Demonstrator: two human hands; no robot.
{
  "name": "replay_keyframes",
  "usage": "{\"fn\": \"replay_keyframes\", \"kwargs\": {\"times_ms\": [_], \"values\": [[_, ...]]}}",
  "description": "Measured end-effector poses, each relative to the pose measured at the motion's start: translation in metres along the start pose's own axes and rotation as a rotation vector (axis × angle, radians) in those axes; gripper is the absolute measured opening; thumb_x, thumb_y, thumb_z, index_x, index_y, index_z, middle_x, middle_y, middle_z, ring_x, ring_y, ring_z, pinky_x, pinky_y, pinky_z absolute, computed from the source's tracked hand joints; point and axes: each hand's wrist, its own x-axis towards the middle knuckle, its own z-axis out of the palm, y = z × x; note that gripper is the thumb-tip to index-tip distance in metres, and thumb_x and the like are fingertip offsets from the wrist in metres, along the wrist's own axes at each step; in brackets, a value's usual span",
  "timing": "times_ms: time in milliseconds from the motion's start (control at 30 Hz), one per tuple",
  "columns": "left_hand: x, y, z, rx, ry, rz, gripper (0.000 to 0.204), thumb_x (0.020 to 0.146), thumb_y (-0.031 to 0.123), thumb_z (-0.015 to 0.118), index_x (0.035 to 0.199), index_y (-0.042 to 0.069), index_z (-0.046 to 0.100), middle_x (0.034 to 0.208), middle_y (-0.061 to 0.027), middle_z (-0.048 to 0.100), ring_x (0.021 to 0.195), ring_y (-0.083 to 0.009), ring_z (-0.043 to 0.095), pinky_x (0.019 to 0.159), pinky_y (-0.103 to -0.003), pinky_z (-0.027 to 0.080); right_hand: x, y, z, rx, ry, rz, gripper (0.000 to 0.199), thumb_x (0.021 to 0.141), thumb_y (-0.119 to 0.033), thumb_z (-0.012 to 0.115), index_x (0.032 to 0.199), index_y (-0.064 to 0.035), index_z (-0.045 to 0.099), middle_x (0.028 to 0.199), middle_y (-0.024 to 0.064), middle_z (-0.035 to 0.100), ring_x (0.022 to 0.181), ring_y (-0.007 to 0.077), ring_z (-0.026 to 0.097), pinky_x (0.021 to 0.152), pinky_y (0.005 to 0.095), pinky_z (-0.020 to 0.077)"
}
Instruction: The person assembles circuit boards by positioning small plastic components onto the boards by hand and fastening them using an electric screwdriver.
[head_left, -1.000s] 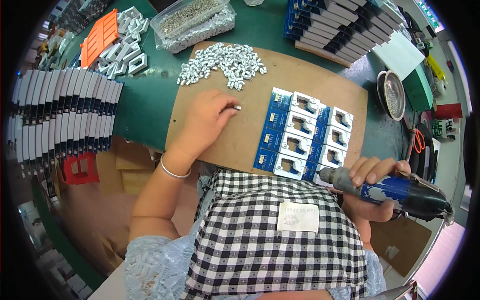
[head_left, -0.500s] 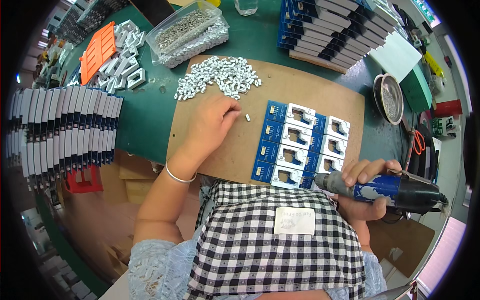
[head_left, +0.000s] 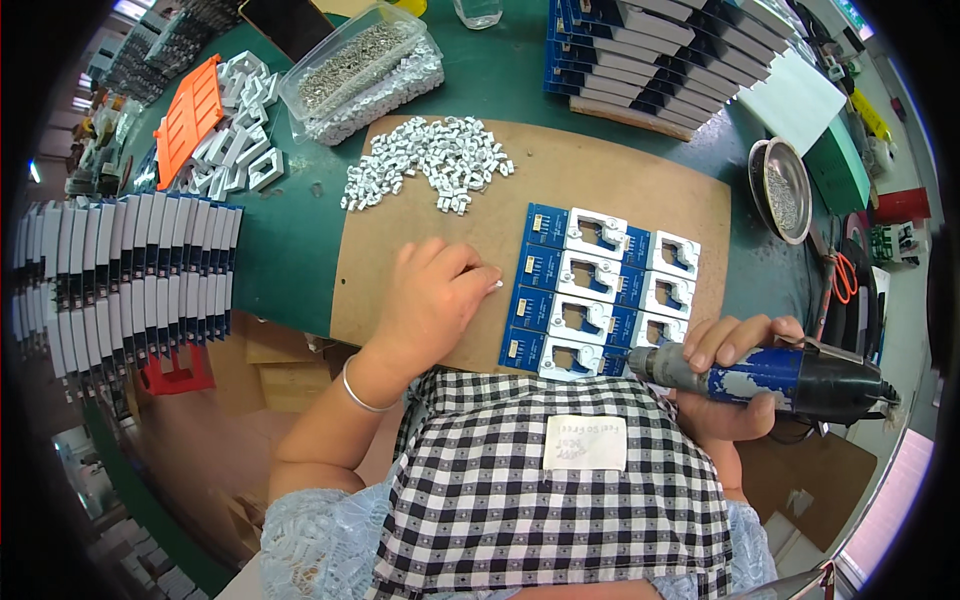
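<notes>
My left hand [head_left: 436,300] is over the brown board [head_left: 430,225], its thumb and forefinger pinching a small white plastic clip [head_left: 498,284]. Beyond it lies a heap of similar white clips [head_left: 425,155]. My right hand [head_left: 728,345] is wrapped round a blue and black electric screwdriver [head_left: 755,383], whose tip points left. That tip is by the near end of a block of blue circuit boards [head_left: 536,262], laid in two columns. White plastic frames [head_left: 588,277] with cut-out middles sit on the boards.
Stacked boards stand at the left [head_left: 140,270] and far right [head_left: 660,60]. A clear tub of screws [head_left: 360,65] stands behind the heap. Loose white frames [head_left: 240,140] lie beside an orange plastic piece [head_left: 188,120]. A metal bowl [head_left: 783,190] and red-handled scissors [head_left: 843,278] are at the right.
My left hand has come nearer to me from the heap's edge and picked up the loose white clip. My right hand and the screwdriver are in the same place.
</notes>
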Motion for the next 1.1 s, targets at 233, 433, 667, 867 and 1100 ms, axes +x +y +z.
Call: {"fn": "replay_keyframes", "kwargs": {"times_ms": [233,433,667,867,1100], "values": [[0.019,-0.02,-0.006,0.024,0.153,-0.009,0.01,0.075,0.013,0.071,0.085,0.014,0.07,0.082,0.0002,0.06,0.079,-0.0212,0.054,0.07,-0.036,0.038,-0.001,-0.001,0.001,-0.021,0.025,0.004,0.066,0.081,-0.044,0.072,0.127,-0.0095,0.039,0.08,0.0085,0.054,0.068,0.0231,0.06,0.063,0.0386,0.0511],[0.064,-0.053,0.005,0.151,0.197,0.08,0.008,0.074,0.012,0.071,0.082,0.013,0.069,0.08,0.0003,0.059,0.079,-0.0211,0.054,0.071,-0.036,0.039,-0.002,-0.001,0.0,-0.021,0.035,-0.003,0.067,0.08,-0.043,0.072,0.127,-0.0088,0.039,0.08,0.0088,0.054,0.068,0.0235,0.06,0.062,0.0383,0.0515],[0.065,-0.048,0.007,0.3,0.163,0.105,0.004,0.072,0.013,0.069,0.076,0.015,0.068,0.08,0.0024,0.058,0.081,-0.0201,0.053,0.073,-0.035,0.04,-0.001,-0.004,0.002,-0.027,0.106,0.017,0.066,0.079,-0.043,0.073,0.125,-0.0097,0.039,0.079,0.0081,0.054,0.066,0.0234,0.061,0.063,0.0383,0.0517],[0.068,-0.05,0.005,0.238,0.17,0.089,0.004,0.072,0.014,0.07,0.072,0.015,0.066,0.08,0.0027,0.058,0.084,-0.0202,0.054,0.077,-0.035,0.039,-0.002,-0.004,0.007,-0.037,0.092,0.03,0.063,0.079,-0.043,0.073,0.122,-0.0103,0.04,0.078,0.0074,0.055,0.066,0.0234,0.061,0.064,0.038,0.0509],[0.067,-0.041,-0.004,0.206,0.12,0.072,0.011,0.075,0.008,0.071,0.083,0.012,0.064,0.084,-0.0007,0.06,0.088,-0.0222,0.055,0.08,-0.038,0.038,-0.002,-0.003,0.005,-0.034,0.093,0.037,0.064,0.079,-0.044,0.073,0.123,-0.0111,0.039,0.078,0.0072,0.054,0.066,0.0231,0.061,0.063,0.038,0.0506]]}}
